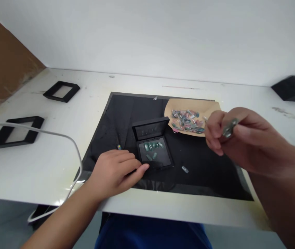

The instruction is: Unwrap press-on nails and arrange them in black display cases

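Observation:
My right hand [248, 138] is raised on the right, its thumb and index finger pinched on a shiny green press-on nail [230, 127]. My left hand [118, 170] lies on the black mat [202, 183], palm down and fingers loosely bent, with the thumb out at the case's front left corner. That black case [165, 159] has its windowed lid tilted up. Inside, several green press-on nails [150, 146] form a row, and two more lie below them. Beyond it, a cream paper tray [181, 104] carries a pile of green and pink nails [186, 121].
A single pale nail [185, 169] lies on the mat. Two black frames [61, 91] sit on the white table at the left, where a white cable [66, 136] curves across. Dark boxes [293, 88] stand at the far right. A white wall [147, 41] rises behind.

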`<state>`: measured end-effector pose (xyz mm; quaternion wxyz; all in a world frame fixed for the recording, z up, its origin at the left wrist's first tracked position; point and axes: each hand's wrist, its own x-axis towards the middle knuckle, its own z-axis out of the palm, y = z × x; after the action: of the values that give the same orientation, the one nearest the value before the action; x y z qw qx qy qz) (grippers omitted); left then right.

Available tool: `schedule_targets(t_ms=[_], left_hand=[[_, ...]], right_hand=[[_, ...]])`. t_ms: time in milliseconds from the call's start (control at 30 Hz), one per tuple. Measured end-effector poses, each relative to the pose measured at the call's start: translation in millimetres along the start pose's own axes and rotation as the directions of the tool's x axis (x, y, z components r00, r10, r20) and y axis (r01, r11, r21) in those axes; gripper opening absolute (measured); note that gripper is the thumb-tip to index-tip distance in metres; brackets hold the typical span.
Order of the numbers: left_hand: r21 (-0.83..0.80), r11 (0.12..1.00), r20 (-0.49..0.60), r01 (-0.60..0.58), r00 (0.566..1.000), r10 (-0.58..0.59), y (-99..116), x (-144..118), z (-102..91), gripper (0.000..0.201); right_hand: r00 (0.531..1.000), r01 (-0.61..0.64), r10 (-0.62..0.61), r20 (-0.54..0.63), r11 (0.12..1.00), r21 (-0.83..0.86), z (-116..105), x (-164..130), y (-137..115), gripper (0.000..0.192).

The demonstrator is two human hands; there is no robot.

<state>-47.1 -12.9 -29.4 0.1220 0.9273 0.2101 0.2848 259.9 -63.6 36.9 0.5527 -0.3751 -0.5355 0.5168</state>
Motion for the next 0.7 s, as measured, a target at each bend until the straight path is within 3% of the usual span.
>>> schedule_targets(t_ms=[100, 233, 467, 600, 700], left_hand=[[-0.001, 1.0, -0.043, -0.013, 0.999, 0.013, 0.0, 1.5, -3.6, 0.018], [-0.005, 1.0, -0.06, -0.027, 0.998, 0.027, -0.5, 2.5, -4.4, 0.02], [-0.015, 1.0, -0.035, -0.001, 0.999, 0.001, -3.7, 3.7, -4.1, 0.025], [-0.015, 1.0, -0.029, -0.016, 0.999, 0.016, -4.7, 2.9, -5.4, 0.023], [-0.015, 0.999, -0.023, -0.037, 0.999, 0.037, -4.7, 1.3, -4.9, 0.024]], right_hand=[[0.994, 0.06, -0.059, -0.089, 0.998, 0.008, 1.8, -11.2, 8.2, 0.007], [0.993, 0.044, -0.03, -0.114, 0.991, 0.127, 4.8, -18.5, 18.5, 0.01], [0.996, -0.089, 0.091, -0.005, 0.98, 0.179, 21.7, -18.8, 42.8, 0.003], [0.981, -0.193, 0.192, 0.04, 0.981, 0.025, 31.8, -21.5, 54.3, 0.007], [0.973, -0.228, 0.231, -0.001, 0.959, -0.169, 39.5, -22.8, 58.8, 0.012]])
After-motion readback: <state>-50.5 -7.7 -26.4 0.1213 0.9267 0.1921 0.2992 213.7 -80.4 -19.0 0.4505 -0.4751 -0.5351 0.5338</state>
